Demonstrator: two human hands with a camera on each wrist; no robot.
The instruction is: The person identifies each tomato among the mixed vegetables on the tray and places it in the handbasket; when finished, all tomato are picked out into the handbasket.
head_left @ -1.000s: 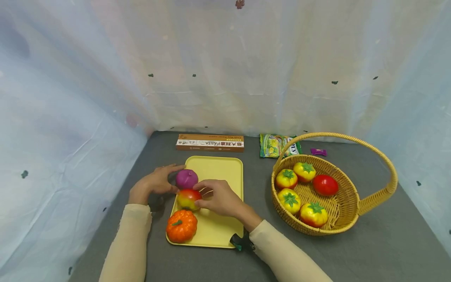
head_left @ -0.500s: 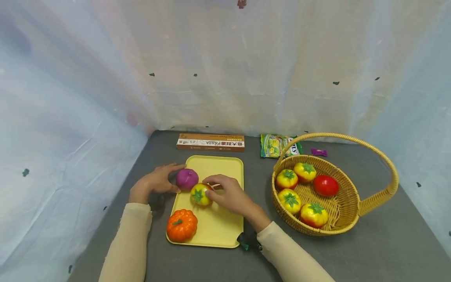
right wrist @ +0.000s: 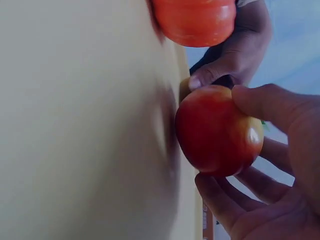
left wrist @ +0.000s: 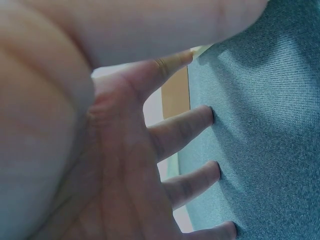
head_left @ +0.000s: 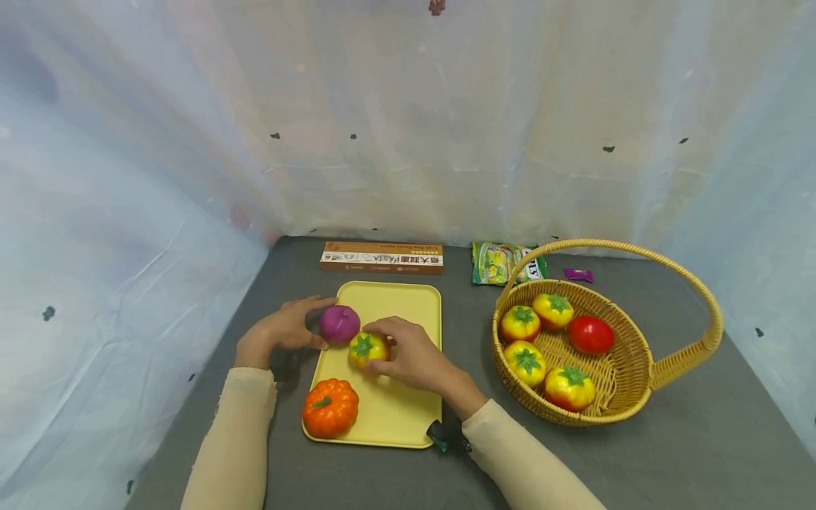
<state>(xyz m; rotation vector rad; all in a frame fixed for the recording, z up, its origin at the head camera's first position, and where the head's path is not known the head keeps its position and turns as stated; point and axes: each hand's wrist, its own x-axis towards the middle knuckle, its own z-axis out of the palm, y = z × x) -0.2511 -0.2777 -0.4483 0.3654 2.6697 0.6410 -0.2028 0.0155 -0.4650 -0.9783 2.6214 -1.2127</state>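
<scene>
My right hand (head_left: 414,356) holds a yellow-and-red toy tomato (head_left: 367,349) with a green star-shaped leaf between thumb and fingers. The right wrist view shows the tomato's red underside (right wrist: 215,132) close to the yellow tray (head_left: 398,404); whether it touches is unclear. My left hand (head_left: 280,333) rests at the tray's left edge beside a purple toy onion (head_left: 340,324), its fingers spread. Fingertips (left wrist: 205,117) of that hand meet the grey tabletop in the left wrist view, with nothing held. An orange toy pumpkin (head_left: 330,409) sits in the tray's near left corner.
To the right stands a wicker basket (head_left: 627,407) with a tall handle, holding several yellow tomatoes and a red one (head_left: 591,334). Behind the tray lies a pasta box (head_left: 381,258). A green snack packet (head_left: 500,263) and a small purple wrapped sweet (head_left: 578,275) lie at the back.
The tomato has moved right, away from my left hand, and turned so its leaf faces up. My right hand moved right with it. My left hand stayed in place.
</scene>
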